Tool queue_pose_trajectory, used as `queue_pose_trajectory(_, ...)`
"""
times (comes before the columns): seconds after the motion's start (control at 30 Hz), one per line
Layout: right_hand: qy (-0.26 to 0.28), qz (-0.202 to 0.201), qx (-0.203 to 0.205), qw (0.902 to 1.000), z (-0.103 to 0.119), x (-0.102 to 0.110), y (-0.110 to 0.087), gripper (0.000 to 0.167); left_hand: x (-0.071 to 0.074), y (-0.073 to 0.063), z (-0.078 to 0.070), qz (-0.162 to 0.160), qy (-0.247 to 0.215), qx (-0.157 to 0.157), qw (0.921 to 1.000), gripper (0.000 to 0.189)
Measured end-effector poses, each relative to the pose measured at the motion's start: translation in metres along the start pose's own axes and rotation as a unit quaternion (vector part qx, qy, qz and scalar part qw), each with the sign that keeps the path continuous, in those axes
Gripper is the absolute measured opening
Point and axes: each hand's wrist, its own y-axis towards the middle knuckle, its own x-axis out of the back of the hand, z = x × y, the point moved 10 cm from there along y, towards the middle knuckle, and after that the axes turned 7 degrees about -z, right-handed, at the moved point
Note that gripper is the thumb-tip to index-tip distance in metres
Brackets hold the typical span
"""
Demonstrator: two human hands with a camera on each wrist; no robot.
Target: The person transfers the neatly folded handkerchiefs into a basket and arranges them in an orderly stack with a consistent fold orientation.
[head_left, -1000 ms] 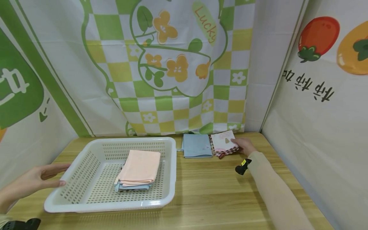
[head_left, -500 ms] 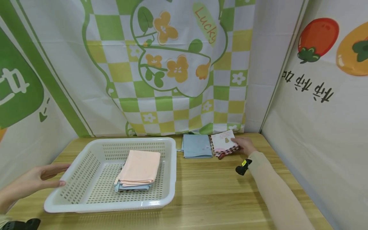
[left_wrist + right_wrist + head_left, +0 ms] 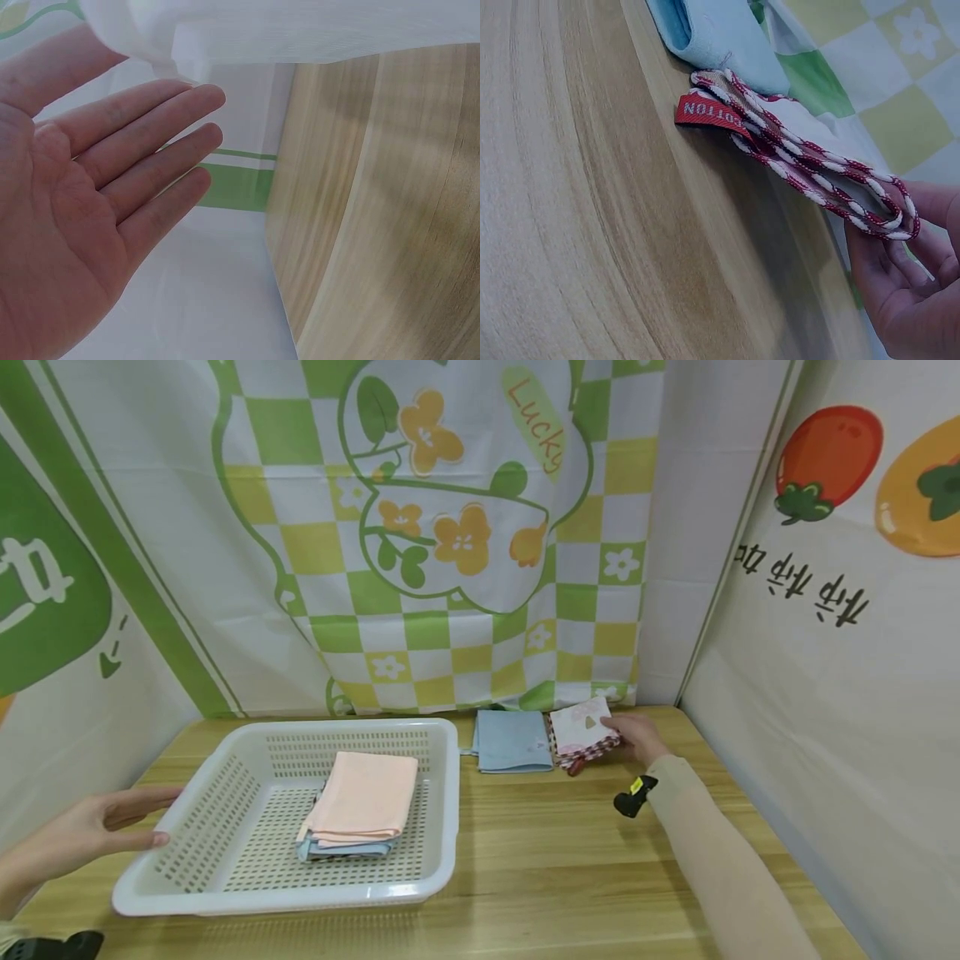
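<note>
Right hand (image 3: 636, 739): grips the white cloth (image 3: 579, 727) with red-and-white edging, thumb on top, fingers beneath, at its 3 o'clock edge. Cloth located toward 1 o'clock on the desk (image 3: 570, 877), its gripped end raised; red tag (image 3: 712, 114) reads "COTTON". Folded blue cloth (image 3: 512, 741) lies just beside, at its 9 o'clock.

Left hand (image 3: 86, 835): spread wide, fingers straight, at the 9 o'clock rim of the white basket (image 3: 300, 900); firmness of contact cannot be told. Basket holds a folded peach cloth (image 3: 367, 793) above blue fabric (image 3: 352, 849).
</note>
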Motion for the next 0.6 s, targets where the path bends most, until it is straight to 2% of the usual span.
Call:
queue_pose_trajectory(0.27, 0.016, 0.018, 0.005, 0.9997, 0.0053, -0.0029, -0.0043, 0.052, -0.0012, 0.0015, 0.0072, 0.005, -0.013, 0.006, 0.9999, 0.067)
queue_pose_trajectory(0.6, 0.017, 0.037, 0.017, 0.999, 0.0089, -0.005, -0.0054, 0.053, -0.0015, -0.0007, 0.0004, 0.014, -0.011, 0.014, 0.9997, 0.069)
